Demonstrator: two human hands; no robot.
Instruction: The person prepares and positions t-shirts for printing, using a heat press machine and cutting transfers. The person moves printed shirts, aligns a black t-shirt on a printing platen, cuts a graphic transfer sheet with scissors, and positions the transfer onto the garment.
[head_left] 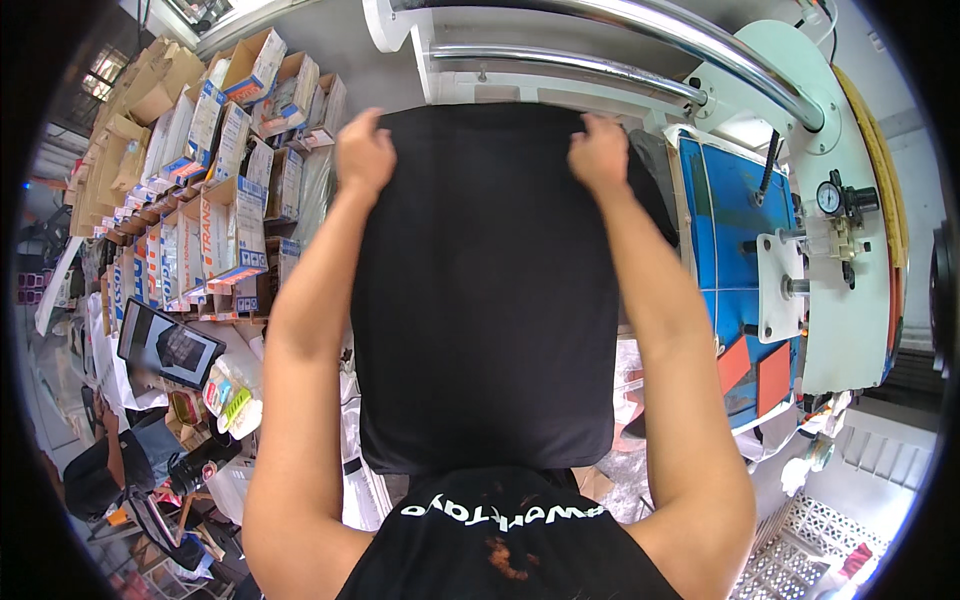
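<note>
Both bare hands are at the far end of a black cloth [485,300]. Left hand [366,158] touches the far left corner, fingers bent at the edge; right hand [600,158] mirrors it at the far right corner. Hands well apart, with the far edge of the cloth running between them. State of grip: fingers curled on both sides, but the fingertips are partly hidden; cannot tell whether either hand is clamped on the fabric.

Cloth position: between the hands and from there back toward the wearer's torso, lying broad and smooth, near corners rounded. Dark fabric also shows just outside the right wrist.

Beyond the grip: two chrome bars [570,60], one above the other in view, joining a pale machine frame [845,330] on the right. To the right of the right hand: a blue panel [715,235], with two orange-red pieces [772,380] at its nearer end. Farther right, a round pressure gauge [829,198] is mounted on the frame.

To the left of the left hand: rows of open cardboard boxes [235,235]. Nearer the wearer than these, also left of the grip, a tilted screen [170,343] shows a dark shape.
</note>
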